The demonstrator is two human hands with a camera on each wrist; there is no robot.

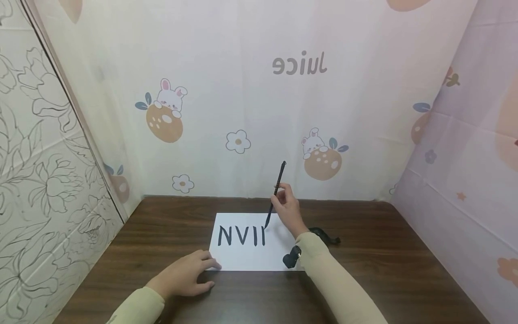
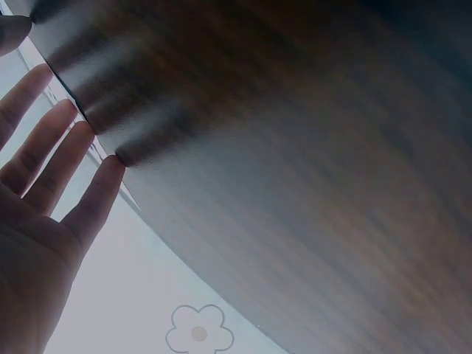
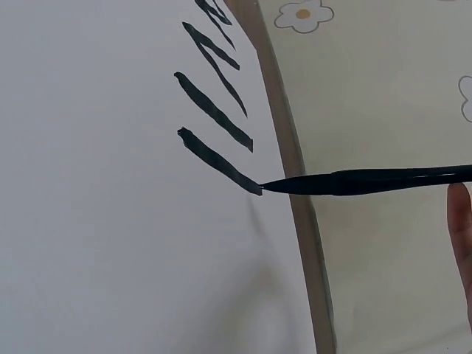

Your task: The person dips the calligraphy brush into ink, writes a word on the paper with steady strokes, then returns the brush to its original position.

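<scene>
A white sheet of paper lies on the table with dark brush letters "NVI" and one more upright stroke at their right. My right hand pinches a black calligraphy brush well up its handle. The brush leans, its tip right at the top end of the last stroke; in the right wrist view the dark bristles meet that stroke's end. My left hand lies with spread fingers at the sheet's lower left corner, fingertips on the paper's edge. In the left wrist view, its fingers reach down to the tabletop.
Behind my right wrist a dark curved object rests on the brown wooden table. A black wrist camera sits at the right cuff. Printed curtains stand along the back and sides of the table.
</scene>
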